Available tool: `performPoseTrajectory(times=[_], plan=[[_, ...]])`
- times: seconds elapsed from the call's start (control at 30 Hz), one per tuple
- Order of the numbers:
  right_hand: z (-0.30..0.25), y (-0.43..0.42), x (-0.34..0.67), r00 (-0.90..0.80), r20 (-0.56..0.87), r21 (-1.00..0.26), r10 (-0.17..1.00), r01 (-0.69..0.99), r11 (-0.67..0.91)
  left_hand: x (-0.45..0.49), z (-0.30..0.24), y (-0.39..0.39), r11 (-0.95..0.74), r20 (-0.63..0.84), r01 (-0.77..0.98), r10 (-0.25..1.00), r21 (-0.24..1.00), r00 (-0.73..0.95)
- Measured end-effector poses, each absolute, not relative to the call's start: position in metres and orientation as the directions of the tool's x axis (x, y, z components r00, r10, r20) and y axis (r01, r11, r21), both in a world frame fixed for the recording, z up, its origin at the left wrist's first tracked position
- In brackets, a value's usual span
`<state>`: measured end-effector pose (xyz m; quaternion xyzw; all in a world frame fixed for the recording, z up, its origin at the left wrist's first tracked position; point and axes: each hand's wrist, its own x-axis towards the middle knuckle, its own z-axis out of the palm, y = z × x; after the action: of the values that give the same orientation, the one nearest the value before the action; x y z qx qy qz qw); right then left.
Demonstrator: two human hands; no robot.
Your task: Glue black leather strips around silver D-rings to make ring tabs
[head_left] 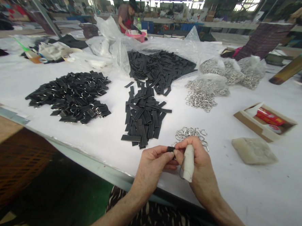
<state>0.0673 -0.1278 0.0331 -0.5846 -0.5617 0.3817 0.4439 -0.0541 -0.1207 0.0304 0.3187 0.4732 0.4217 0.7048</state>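
Close to the table's front edge, my left hand (pixel 154 162) and my right hand (pixel 198 161) meet. Both are closed, their fingertips pinching a small black strip (pixel 171 148) between them. A white-wrapped, rounded piece (pixel 189 163) with a grey curved edge lies against my right hand; I cannot tell its kind. Just behind the right hand are loose metal rings (pixel 189 132), partly covered by it. Flat black strips (pixel 144 115) form a heap beyond my left hand. Farther left is a pile of black strips fitted with metal rings (pixel 73 94).
More black strips (pixel 160 66) spill from clear plastic at the back. Bags of metal rings (pixel 213 83) stand back right. At right are an open cardboard box (pixel 251 122) and a pale block (pixel 254 150). A person (pixel 127 17) works at the far side.
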Motion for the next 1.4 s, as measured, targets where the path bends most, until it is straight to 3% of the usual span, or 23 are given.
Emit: performPoseTrajectory(times=[0.27,0.53,0.9,1.03,1.13,1.23,1.4], plan=[[0.03,-0.127,0.067,0.07,0.008,-0.978,0.998,0.21,-0.006,-0.052,0.028,-0.119,0.447,-0.399,-0.287,0.892,0.847,0.21],[0.032,-0.132,0.074,0.128,-0.009,-0.968,0.992,0.247,-0.04,-0.046,0.032,-0.118,0.444,-0.398,-0.231,0.89,0.866,0.221],[0.056,-0.158,0.17,0.214,0.169,-0.894,0.962,0.444,0.059,-0.029,0.04,-0.109,0.462,-0.433,-0.077,0.869,0.884,0.241],[0.068,-0.167,0.201,0.381,0.278,-0.788,0.882,0.616,-0.018,-0.018,0.039,-0.105,0.477,-0.44,-0.055,0.844,0.877,0.306],[0.069,-0.166,0.211,0.58,0.211,-0.857,0.787,0.497,-0.137,-0.007,0.035,-0.101,0.51,-0.472,-0.014,0.804,0.86,0.361],[0.061,-0.159,0.222,0.686,0.144,-0.925,0.713,0.348,-0.149,0.007,0.031,-0.097,0.546,-0.496,0.013,0.751,0.837,0.436],[0.05,-0.147,0.233,0.691,0.169,-0.908,0.703,0.387,-0.163,0.03,0.029,-0.096,0.579,-0.501,0.011,0.697,0.815,0.513]])
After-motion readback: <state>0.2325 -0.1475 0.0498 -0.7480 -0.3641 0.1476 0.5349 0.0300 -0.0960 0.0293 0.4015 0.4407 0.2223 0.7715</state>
